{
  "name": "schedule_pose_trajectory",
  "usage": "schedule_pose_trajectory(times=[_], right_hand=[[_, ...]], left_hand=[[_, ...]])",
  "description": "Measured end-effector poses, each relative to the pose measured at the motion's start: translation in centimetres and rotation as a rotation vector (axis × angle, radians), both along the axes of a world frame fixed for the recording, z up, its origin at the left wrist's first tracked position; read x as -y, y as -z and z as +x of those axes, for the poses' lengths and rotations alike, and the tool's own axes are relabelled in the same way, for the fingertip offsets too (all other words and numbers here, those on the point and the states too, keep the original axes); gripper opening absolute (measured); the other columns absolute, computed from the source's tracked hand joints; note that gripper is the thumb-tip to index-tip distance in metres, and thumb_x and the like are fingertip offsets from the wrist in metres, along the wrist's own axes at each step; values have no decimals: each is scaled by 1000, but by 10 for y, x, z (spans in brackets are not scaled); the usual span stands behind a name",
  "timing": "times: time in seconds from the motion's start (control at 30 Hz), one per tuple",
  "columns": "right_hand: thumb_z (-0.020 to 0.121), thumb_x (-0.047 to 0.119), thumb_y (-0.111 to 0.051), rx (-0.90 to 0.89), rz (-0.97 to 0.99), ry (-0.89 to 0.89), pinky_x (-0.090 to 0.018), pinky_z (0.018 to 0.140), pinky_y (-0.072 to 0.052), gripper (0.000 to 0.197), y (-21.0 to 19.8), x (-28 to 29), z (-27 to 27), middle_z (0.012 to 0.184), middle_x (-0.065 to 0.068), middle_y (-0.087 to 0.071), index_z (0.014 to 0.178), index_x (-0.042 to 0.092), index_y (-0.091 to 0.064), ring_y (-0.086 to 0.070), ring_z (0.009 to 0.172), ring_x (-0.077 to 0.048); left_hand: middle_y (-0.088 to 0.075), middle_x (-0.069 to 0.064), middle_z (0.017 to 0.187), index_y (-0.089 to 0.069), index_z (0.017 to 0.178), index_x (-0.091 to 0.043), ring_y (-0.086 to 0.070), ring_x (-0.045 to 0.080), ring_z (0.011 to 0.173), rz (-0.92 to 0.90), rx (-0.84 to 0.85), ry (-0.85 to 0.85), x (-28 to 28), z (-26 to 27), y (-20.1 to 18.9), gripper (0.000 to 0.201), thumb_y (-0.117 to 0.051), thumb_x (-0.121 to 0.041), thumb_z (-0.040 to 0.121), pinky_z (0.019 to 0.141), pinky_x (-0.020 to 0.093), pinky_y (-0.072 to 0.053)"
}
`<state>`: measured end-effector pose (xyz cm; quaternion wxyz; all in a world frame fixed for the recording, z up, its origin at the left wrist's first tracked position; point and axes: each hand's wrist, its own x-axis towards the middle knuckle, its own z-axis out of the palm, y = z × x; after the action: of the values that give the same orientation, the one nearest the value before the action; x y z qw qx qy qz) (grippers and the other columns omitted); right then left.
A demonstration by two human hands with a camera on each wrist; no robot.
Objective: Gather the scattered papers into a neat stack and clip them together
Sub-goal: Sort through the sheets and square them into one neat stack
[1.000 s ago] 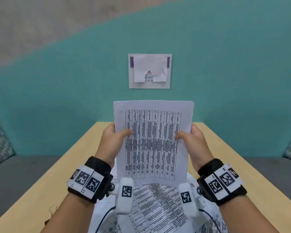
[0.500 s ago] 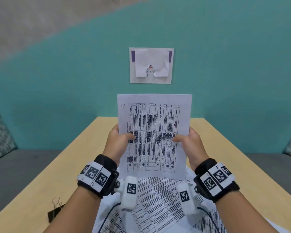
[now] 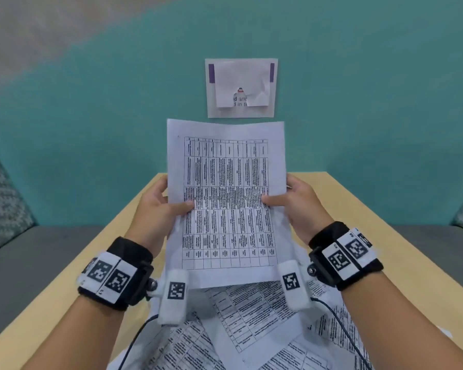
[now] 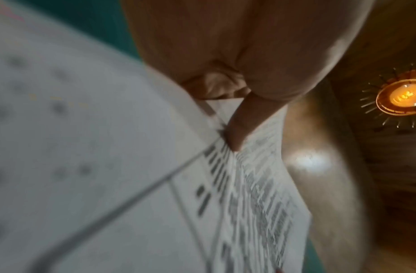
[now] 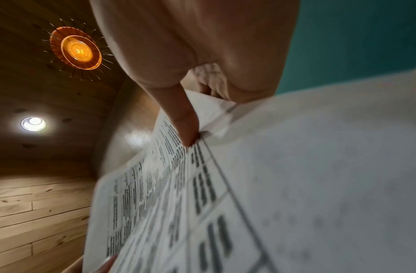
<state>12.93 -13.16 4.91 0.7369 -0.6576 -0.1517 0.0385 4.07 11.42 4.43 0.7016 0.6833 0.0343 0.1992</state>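
Observation:
A small stack of white sheets printed with tables [image 3: 226, 198] stands upright above the wooden table [image 3: 358, 214]. My left hand [image 3: 161, 206] pinches its left edge, thumb on the front and fingers behind. My right hand [image 3: 292, 201] pinches the right edge the same way. In the left wrist view the thumb [image 4: 239, 127] presses on the sheets [image 4: 256, 194]. In the right wrist view the thumb [image 5: 183, 120] presses on the sheets [image 5: 160, 194]. More printed papers [image 3: 251, 316] lie scattered flat on the table below my wrists. No clip shows in the current frames.
A teal wall [image 3: 91, 129] rises behind the table with a taped paper notice [image 3: 241, 88] on it. Grey bench seats [image 3: 24, 257] flank the table, with patterned cushions [image 3: 0, 198] at the outer edges. Thin cables [image 3: 134, 340] run from my wrist cameras across the papers.
Both hands have lifted the sheets a little higher. The view has shifted, and the black binder clip seen at the table's left edge half a second ago is out of view.

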Motion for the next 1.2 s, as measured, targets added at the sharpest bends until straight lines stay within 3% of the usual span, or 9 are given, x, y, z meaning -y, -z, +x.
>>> schedule_pose_trajectory(times=[0.13, 0.23, 0.33, 0.5, 0.63, 0.77, 0.9, 1.07, 1.2], right_hand=[[95, 16, -66, -53, -107, -68, -27, 63, -56, 27, -2, 0, -10, 102, -6, -73, 121, 9, -65, -69, 81, -18], [97, 21, -63, -72, -69, 18, -37, 71, -58, 28, -8, 13, -11, 100, -10, -71, 122, 9, -64, -68, 84, -22], [97, 20, -62, -137, -224, 77, -38, 74, -57, 27, -6, 26, -11, 100, -10, -70, 119, 6, -64, -66, 83, -23], [96, 9, -58, -134, -958, 131, -29, 65, -54, 18, 4, 59, -14, 101, -4, -71, 109, 14, -68, -62, 80, -19], [94, 39, -65, -136, -1620, 73, -29, 68, -49, 38, 10, 79, -27, 106, -6, -69, 110, 4, -67, -59, 77, -20], [85, 66, -63, -379, -1681, 14, -32, 87, -42, 56, 20, 82, -38, 91, -7, -62, 88, 10, -57, -56, 75, -19], [82, 59, -71, -442, -1639, -63, -34, 88, -48, 87, 30, 63, -44, 147, -16, -51, 144, 3, -47, -59, 116, -28], [99, 46, -54, -378, -1697, -82, -28, 90, -37, 68, 20, 44, -51, 155, -11, -42, 150, 4, -39, -48, 115, -20], [101, 46, -50, -326, -1759, -102, -30, 100, -41, 67, 22, 43, -50, 151, -16, -48, 147, -3, -44, -53, 129, -30]], left_hand=[[-79, 3, 110, -62, 124, -22, -77, 21, 98, -76, -38, -81, -14, -20, 21, 52, -58, 19, 91, 75, 27, -62], [-72, 14, 124, -60, 132, -12, -70, 36, 112, -187, -82, -108, -25, -24, 31, 51, -56, 20, 92, 96, 50, -57], [-71, 16, 126, -59, 136, -8, -70, 39, 112, -284, -121, -112, -31, -23, 40, 52, -52, 21, 92, 94, 53, -56], [-71, 13, 130, -63, 133, -11, -69, 37, 116, -361, -124, -137, -36, -21, 55, 55, -51, 22, 91, 98, 56, -56], [-71, 11, 130, -66, 127, -12, -66, 40, 121, -405, -141, -180, -37, -16, 66, 52, -54, 21, 88, 103, 61, -51], [-70, 10, 129, -69, 106, -17, -65, 40, 119, -435, -166, -187, -33, -15, 71, 44, -55, 21, 88, 104, 63, -49], [-71, 10, 126, -68, 103, -18, -65, 38, 118, -452, -169, -203, -32, -14, 72, 45, -55, 22, 87, 103, 62, -51], [-71, 11, 125, -66, 97, -18, -66, 38, 118, -442, -176, -216, -27, -17, 70, 42, -52, 22, 89, 101, 58, -53], [-70, 11, 126, -65, 95, -19, -65, 39, 118, -430, -186, -233, -29, -16, 72, 42, -53, 21, 89, 103, 59, -52]])
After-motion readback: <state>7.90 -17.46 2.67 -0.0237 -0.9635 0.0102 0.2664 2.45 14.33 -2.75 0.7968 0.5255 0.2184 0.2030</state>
